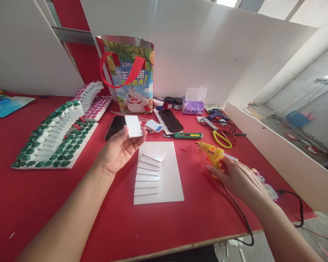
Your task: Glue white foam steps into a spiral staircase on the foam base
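**Snowman bag looming over my white-tile setup**

Loudest writing here: the bag [132, 80] beyond the left hand [116, 151]. I can read 雪王, then 诺 past the red strap, and 真果! below, over a cartoon snowman. The small logo line above is too tiny for me. Beyond the right hand [240, 178], the purple tissues [193, 105] and the jars [168, 103] have labels I can't make out.

Left hand's pinching a white tile [133, 126] up in its fingertips. Right hand is wrapped round the handle of a yellow glue gun [213, 154], its cord [242, 214] trailing toward me. Between the hands: a white board [172, 178] with overlapping strips [148, 176] fanned up its left side.

Past the left hand sit one phone [114, 127] and some loose tiles [153, 126], then another phone [171, 120]. The green cutter [188, 135] and scissors [220, 134] lie beyond the right hand. Left of the left hand, there's a green-dotted model [57, 136] with a pink one [95, 102] behind.

Counter [112, 229] is glossy red, white panels [194, 51] behind it, scraps on the floor [232, 251] below the right forearm.
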A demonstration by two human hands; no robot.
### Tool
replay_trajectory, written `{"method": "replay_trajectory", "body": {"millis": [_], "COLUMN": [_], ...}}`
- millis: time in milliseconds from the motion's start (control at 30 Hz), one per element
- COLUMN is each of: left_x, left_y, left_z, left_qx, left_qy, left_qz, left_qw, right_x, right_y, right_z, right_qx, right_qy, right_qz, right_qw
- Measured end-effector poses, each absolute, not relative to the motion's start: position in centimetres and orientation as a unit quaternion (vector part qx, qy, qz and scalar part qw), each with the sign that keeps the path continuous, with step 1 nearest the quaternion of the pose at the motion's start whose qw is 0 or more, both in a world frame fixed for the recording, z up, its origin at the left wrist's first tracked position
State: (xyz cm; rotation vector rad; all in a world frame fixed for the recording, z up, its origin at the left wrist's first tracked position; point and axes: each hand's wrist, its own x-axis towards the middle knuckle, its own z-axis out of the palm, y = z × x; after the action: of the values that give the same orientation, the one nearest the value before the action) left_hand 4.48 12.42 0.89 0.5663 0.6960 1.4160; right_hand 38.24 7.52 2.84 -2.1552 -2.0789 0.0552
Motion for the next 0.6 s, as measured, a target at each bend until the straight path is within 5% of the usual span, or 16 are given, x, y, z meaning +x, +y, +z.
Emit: {"method": "replay_trajectory", "body": {"millis": [233, 433, 600], "left_x": [4.8, 4.7, 4.5], "left_y": [12.3, 12.3, 12.4], "left_z": [-0.4, -0.4, -0.2], "left_qx": [0.248, 0.252, 0.250], "left_qy": [0.298, 0.284, 0.288], "left_qz": [0.582, 0.586, 0.590], "left_qw": [0.715, 0.716, 0.712], "right_x": [37.7, 33.0, 28.1], "right_y": [10.4, 10.1, 11.0], "right_z": [-0.6, 5.5, 8.0], "right_qx": [-0.693, -0.535, -0.405], "right_qy": [-0.605, -0.576, -0.579], "right_qz": [0.221, 0.441, 0.496], "right_qw": [0.325, 0.432, 0.504]}}
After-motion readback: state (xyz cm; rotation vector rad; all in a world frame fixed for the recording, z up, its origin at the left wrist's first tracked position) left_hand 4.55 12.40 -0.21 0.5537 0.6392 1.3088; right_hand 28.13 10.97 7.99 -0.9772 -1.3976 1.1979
